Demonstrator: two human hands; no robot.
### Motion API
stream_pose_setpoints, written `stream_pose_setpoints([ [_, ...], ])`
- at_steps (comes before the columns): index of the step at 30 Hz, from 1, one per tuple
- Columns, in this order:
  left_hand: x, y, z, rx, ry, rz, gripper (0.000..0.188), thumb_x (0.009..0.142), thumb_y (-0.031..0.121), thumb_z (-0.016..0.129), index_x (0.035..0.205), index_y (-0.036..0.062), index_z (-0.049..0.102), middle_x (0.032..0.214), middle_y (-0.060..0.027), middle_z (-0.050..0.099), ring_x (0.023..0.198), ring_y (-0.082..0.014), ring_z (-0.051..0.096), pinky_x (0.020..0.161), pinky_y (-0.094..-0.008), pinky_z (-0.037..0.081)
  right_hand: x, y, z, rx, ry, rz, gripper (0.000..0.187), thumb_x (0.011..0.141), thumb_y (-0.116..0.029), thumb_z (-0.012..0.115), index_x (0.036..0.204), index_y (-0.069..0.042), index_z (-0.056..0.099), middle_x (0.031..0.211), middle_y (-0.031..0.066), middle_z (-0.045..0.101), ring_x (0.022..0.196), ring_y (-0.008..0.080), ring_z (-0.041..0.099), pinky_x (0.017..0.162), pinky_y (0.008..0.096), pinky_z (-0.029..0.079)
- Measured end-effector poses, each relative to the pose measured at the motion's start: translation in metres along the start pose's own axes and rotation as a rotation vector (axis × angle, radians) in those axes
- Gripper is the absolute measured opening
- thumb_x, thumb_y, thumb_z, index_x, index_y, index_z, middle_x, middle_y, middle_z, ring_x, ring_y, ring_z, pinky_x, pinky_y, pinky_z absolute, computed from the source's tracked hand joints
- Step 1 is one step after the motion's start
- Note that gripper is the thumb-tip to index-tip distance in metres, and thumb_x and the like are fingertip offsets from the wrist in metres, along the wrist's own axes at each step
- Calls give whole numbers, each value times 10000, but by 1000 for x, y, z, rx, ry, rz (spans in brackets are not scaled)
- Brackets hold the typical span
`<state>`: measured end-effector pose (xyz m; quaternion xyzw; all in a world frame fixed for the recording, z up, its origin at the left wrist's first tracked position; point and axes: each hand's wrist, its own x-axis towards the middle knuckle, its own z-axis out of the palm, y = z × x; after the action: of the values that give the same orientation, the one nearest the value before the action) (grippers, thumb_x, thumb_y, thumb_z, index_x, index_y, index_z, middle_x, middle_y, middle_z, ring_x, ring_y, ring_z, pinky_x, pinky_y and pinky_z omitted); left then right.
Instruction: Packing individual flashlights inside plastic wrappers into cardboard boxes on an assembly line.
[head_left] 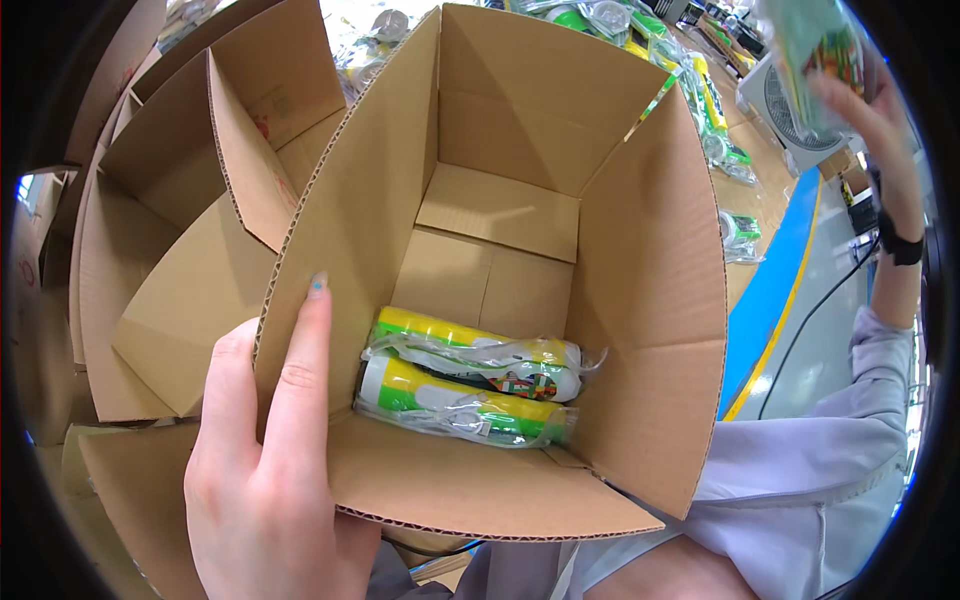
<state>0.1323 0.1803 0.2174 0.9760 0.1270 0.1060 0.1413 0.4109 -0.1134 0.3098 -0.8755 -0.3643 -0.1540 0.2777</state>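
Observation:
In front of me stands an open cardboard box (650,260), tilted toward me. My left hand (275,470) grips its left wall, with the index finger inside and the other fingers around the outside. At the near end of the box floor lie two yellow, green and white tubes in clear plastic bags: one bagged tube (470,350) lies beside the other bagged tube (460,405). At the upper right, away from the box, my right hand (868,110) is closed on a clear plastic-bagged item (815,50) with a colourful print. Its full shape is blurred at the picture's edge.
More open cardboard boxes (190,260) crowd the left side. Beyond the box, several bagged tubes (708,95) lie on a brown table (770,200) with a blue edge strip (770,290). A white fan (785,105) stands at the right, and a black cable (810,315) hangs below it.

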Motion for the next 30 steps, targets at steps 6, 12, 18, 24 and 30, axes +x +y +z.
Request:
stream_pose_setpoints([
  [6,-8,-4,-5,88,4,-18,892,489,-155,670,1326,97,490,1148,-168,532,977,-378,558,781,-400,487,39,-138,76,-403,-1019,-721,469,613,-172,792,1033,-23,648,815,132,665,727,313,647,659,372,522],
  [12,-10,-2,0,71,31,43,838,536,-127,660,1327,85,485,1179,-184,520,986,-378,560,796,-395,484,43,-193,122,-930,-1264,-551,321,620,-190,756,870,-13,659,645,134,625,637,327,637,570,383,522],
  [18,-12,-7,0,115,62,29,807,549,-102,671,1317,71,495,1174,-196,520,984,-381,565,804,-396,484,31,-166,144,-550,-1098,-891,193,675,-174,691,740,-12,609,604,139,612,628,315,645,552,390,512],
  [24,-8,-10,3,143,84,44,778,562,-78,683,1308,57,504,1169,-207,520,982,-385,571,811,-398,485,48,-186,151,-732,-1166,-720,261,626,-141,724,831,-4,636,584,137,595,622,354,612,564,405,500],
  [30,-7,-7,5,150,96,36,751,576,-54,695,1298,42,514,1164,-219,519,981,-388,576,819,-399,485,43,-173,147,-674,-954,-776,320,616,-136,768,903,-32,672,796,125,623,864,296,595,757,376,478],
])
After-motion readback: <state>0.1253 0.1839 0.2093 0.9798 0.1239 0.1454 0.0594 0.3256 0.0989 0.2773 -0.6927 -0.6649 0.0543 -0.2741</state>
